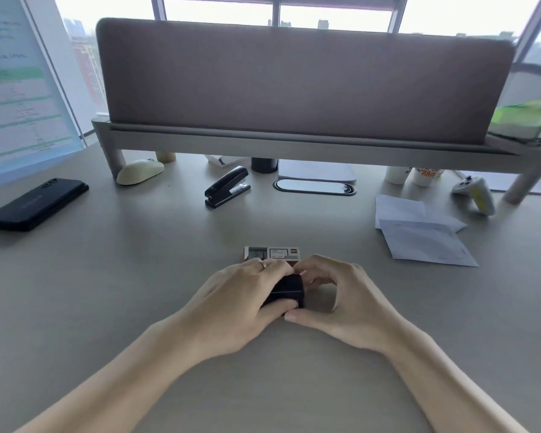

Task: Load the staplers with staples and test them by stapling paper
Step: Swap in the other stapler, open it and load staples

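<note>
At lower centre both hands meet on a small black stapler [286, 291], its long axis hard to tell under the fingers: the left hand [241, 303] wraps it, the right hand [341, 303] pinches its right end. A second stapler [227, 186] lies upper centre, nose toward lower left. One staple box [272, 254] sits just behind the hands; two papers [425, 232] lie at right. The grey counter [138, 276] faces a window.

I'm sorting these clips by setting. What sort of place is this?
Most likely an office desk in a high-rise: a fabric desk divider, a monitor showing a spreadsheet, a black stapler on the desk, and city buildings through the window.
</note>
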### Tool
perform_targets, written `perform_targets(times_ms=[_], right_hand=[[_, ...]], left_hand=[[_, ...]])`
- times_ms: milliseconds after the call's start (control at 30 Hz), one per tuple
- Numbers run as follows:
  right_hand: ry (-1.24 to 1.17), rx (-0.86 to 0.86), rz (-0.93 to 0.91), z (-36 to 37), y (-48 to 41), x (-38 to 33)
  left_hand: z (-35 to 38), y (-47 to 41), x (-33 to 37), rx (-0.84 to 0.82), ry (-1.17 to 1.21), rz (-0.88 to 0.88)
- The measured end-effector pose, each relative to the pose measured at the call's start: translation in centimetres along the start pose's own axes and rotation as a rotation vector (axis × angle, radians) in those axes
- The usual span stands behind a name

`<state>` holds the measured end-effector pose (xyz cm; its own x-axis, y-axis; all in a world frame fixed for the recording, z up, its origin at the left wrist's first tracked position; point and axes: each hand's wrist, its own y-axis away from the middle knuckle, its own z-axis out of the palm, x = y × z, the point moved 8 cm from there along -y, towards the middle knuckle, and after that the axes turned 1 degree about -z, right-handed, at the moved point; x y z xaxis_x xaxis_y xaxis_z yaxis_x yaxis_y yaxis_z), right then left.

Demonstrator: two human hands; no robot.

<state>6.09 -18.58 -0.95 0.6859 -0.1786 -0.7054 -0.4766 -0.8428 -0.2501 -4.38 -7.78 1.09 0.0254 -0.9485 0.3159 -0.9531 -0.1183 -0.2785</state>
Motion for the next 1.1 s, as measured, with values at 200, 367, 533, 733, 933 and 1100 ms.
perform_targets(times_ms=[200, 367, 533, 733, 933, 1100], right_hand=[[-0.051, 0.038, 0.021, 0.0, 0.0, 0.3], [-0.039, 0.083, 0.063, -0.2, -0.2, 0.9], [-0.052, 0.071, 0.071, -0.2, -0.2, 0.9], [-0.063, 0.076, 0.076, -0.3, -0.3, 1.2], [-0.053, 0.072, 0.087, -0.4, -0.2, 1.1], [-0.046, 0.071, 0.085, -0.3, -0.3, 1.2]], left_hand=[[-0.8, 0.1, -0.2, 0.066, 0.201, -0.005], [-3.3, 1.6, -2.7, 0.228, 0.585, -0.106], [-4.5, 3.5, -5.1, 0.36, 0.707, -0.149], [-4.3, 5.2, -9.1, 0.355, 1.08, -0.314], [-3.5, 6.3, -10.5, 0.332, 1.294, -0.471], [-3.0, 6.9, -11.3, 0.309, 1.285, -0.606]])
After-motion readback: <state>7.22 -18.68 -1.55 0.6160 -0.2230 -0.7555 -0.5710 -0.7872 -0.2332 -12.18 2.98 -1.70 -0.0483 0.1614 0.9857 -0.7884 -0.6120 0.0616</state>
